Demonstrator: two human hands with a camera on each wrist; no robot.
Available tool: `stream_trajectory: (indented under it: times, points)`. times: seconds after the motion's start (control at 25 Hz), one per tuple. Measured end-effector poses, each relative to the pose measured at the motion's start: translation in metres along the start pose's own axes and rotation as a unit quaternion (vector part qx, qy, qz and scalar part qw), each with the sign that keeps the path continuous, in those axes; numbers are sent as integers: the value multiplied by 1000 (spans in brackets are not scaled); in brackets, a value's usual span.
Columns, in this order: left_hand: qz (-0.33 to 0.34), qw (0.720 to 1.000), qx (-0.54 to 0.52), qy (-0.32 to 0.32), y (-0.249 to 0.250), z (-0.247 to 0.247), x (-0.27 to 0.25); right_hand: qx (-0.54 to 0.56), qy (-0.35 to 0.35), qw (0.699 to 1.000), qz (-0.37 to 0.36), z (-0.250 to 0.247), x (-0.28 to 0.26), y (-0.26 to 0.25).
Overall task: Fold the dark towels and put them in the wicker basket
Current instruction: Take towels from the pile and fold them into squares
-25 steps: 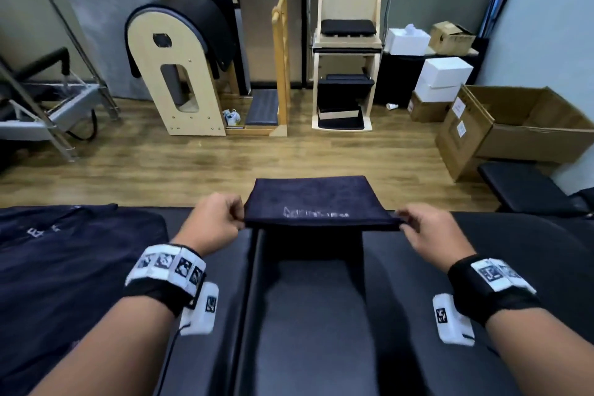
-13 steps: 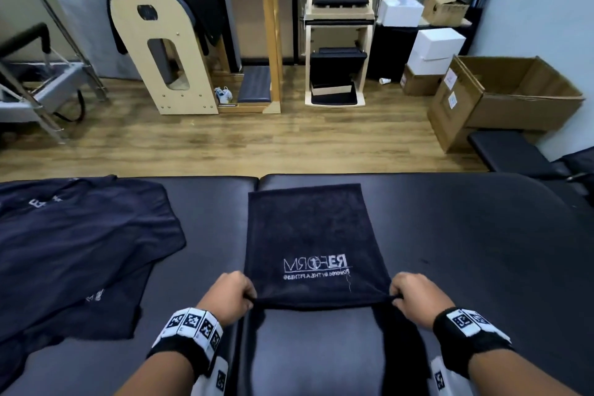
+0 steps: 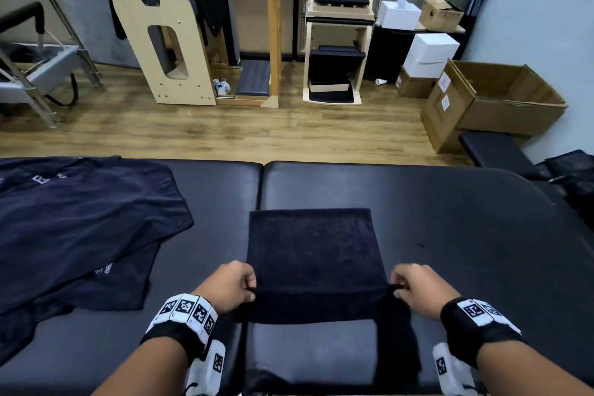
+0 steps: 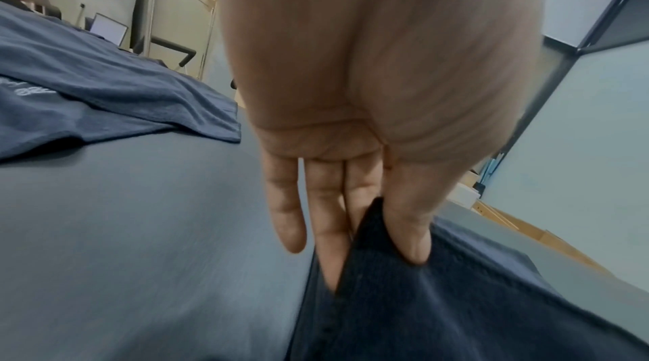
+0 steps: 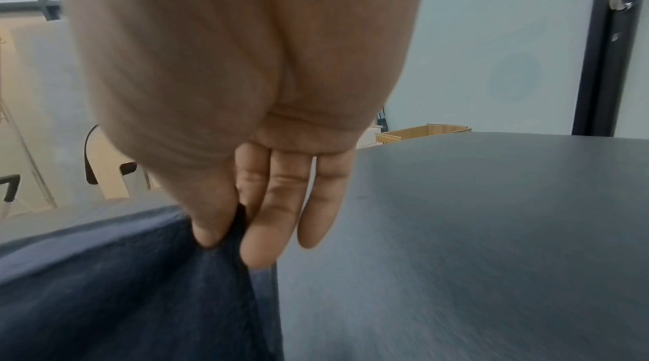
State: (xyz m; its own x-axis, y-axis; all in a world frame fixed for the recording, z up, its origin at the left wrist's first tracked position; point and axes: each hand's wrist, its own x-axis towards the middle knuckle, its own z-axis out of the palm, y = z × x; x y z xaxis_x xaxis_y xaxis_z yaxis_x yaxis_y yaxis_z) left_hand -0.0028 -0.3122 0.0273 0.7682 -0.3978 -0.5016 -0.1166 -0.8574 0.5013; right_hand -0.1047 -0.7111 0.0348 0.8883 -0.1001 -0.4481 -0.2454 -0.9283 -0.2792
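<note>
A dark towel (image 3: 313,251) lies on the black padded table (image 3: 450,219), its far part flat and its near edge lifted. My left hand (image 3: 236,284) pinches the near left corner between thumb and fingers; the left wrist view shows the thumb on top of the towel (image 4: 439,306). My right hand (image 3: 413,288) pinches the near right corner, thumb against fingers in the right wrist view, with the towel (image 5: 140,297) hanging below. A fold of towel droops under the held edge. No wicker basket is in view.
A heap of unfolded dark towels (image 3: 70,228) with white lettering covers the table's left side. Beyond the far table edge is wooden floor with wooden exercise equipment (image 3: 167,32), an open cardboard box (image 3: 495,103) and white boxes (image 3: 427,55) at the right.
Both hands brought the towel down from mid-air onto the table and pulled its held edge toward me. The white lettering seen half a second ago no longer shows.
</note>
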Motion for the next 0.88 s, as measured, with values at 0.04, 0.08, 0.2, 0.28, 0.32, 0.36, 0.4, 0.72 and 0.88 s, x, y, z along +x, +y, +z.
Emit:
stream_trajectory:
  times: [0.04,0.08,0.2,0.28,0.32,0.36,0.4,0.72,0.88]
  points:
    - [-4,1000,-6,23,1,-7,6,9,26,1000,1,-6,9,-1]
    - [-9,999,-11,43,4,-15,15,18,50,999,3,-13,21,-2]
    - [-42,993,-40,101,10,-39,46,36,104,994,6,-31,62,-6]
    - [-55,989,-50,128,18,-56,70,54,119,991,4,-41,92,-6]
    - [-59,988,-48,138,21,-63,83,64,124,990,6,-45,106,-4]
    - [-63,986,-47,145,24,-69,93,72,128,989,7,-50,116,-5]
    - [-68,985,-45,150,25,-73,107,76,132,988,7,-53,130,-4]
    - [-60,991,38,115,11,-67,172,45,134,990,19,-39,187,-16]
    - [-32,991,114,54,6,-57,184,26,57,998,-21,-13,180,-27]
